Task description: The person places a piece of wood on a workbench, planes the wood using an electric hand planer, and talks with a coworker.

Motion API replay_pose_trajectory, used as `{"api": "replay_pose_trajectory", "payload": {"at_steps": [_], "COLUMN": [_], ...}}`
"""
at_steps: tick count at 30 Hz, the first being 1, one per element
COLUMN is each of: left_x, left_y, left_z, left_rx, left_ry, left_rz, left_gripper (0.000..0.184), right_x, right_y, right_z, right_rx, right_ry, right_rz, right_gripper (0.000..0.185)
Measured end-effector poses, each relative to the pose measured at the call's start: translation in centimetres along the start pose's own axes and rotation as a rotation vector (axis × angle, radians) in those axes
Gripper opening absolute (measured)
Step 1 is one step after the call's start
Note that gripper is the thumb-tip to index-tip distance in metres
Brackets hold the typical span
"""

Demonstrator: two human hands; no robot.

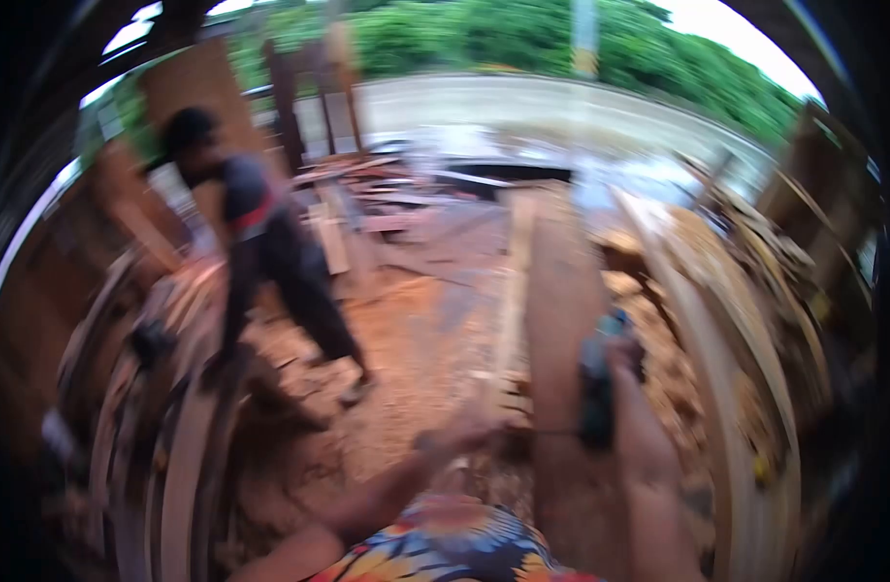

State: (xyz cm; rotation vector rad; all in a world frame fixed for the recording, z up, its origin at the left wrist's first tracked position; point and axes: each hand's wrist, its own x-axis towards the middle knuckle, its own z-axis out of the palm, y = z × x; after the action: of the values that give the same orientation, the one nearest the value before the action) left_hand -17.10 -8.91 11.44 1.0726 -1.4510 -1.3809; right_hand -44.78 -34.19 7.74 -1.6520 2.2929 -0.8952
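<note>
My right hand is closed around the top of a teal and dark power tool. Blur hides the tool's exact kind; its body is long and handheld. It is at the right edge of a wide brown plank, which runs away from me; I cannot tell whether it touches the wood. My left hand reaches forward just left of the plank, near a narrow pale strip of wood. Its fingers are smeared by motion, so whether it holds anything is unclear.
Another person bends over boards at the left. Long pale boards lie on the right. Orange sawdust covers the ground between. A scrap wood pile lies behind, with a road beyond.
</note>
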Motion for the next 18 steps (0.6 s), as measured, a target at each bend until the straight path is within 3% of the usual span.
{"api": "replay_pose_trajectory", "payload": {"at_steps": [1, 2, 3, 4, 5, 6, 9, 10, 13, 14, 17, 18], "left_x": [0.8, -0.7, -1.6, -0.6, 0.3, -2.5, -3.0, -2.3, 0.0, 1.0, 5.4, 7.7], "left_y": [-1.9, 1.9, 3.4, -0.5, -4.5, 1.1, 2.6, 0.4, -3.9, -3.6, -6.7, -8.8], "left_z": [-0.1, 0.8, 1.4, 1.4, 1.7, 2.2, 3.0, 3.2, 2.7, 1.9, 1.2, 1.3], "left_rx": [-0.084, -0.177, 0.149, 0.352, 0.214, 0.229, 0.318, 0.175, 0.295, 0.279, 0.244, 0.366], "left_ry": [-0.097, 0.051, 0.190, 0.266, 0.291, 0.295, 0.262, 0.251, 0.343, 0.281, 0.286, 0.285], "left_rz": [0.100, -0.063, -0.071, -0.098, -0.018, -0.119, -0.201, -0.070, 0.070, -0.176, -0.230, -0.254], "left_gripper": [0.041, 0.044, 0.057, 0.068, 0.076, 0.079, 0.083, 0.083, 0.084, 0.090, 0.083, 0.081], "right_x": [1.4, -0.5, 0.0, 1.7, 4.0, 3.7, 2.9, 1.1, 0.4, 0.2, 1.0, 1.1], "right_y": [1.7, 0.0, -0.6, 0.1, 2.1, 1.8, 3.1, 1.1, 0.2, 0.2, 0.7, 0.6], "right_z": [2.4, 0.0, 0.1, 1.5, 4.1, 4.7, 2.6, 0.1, -0.3, -0.4, -0.6, -0.7], "right_rx": [0.074, 0.306, 0.187, 0.048, -0.182, -0.185, -0.201, -0.175, -0.151, -0.146, -0.140, -0.140], "right_ry": [0.003, -0.001, -0.006, 0.023, 0.056, 0.060, 0.046, 0.002, -0.014, -0.010, -0.025, -0.032], "right_rz": [-0.016, -0.282, -0.258, -0.207, -0.144, -0.156, -0.139, -0.136, -0.128, -0.134, -0.135, -0.136], "right_gripper": [0.032, 0.041, 0.041, 0.043, 0.052, 0.055, 0.059, 0.060, 0.062, 0.061, 0.060, 0.060]}}
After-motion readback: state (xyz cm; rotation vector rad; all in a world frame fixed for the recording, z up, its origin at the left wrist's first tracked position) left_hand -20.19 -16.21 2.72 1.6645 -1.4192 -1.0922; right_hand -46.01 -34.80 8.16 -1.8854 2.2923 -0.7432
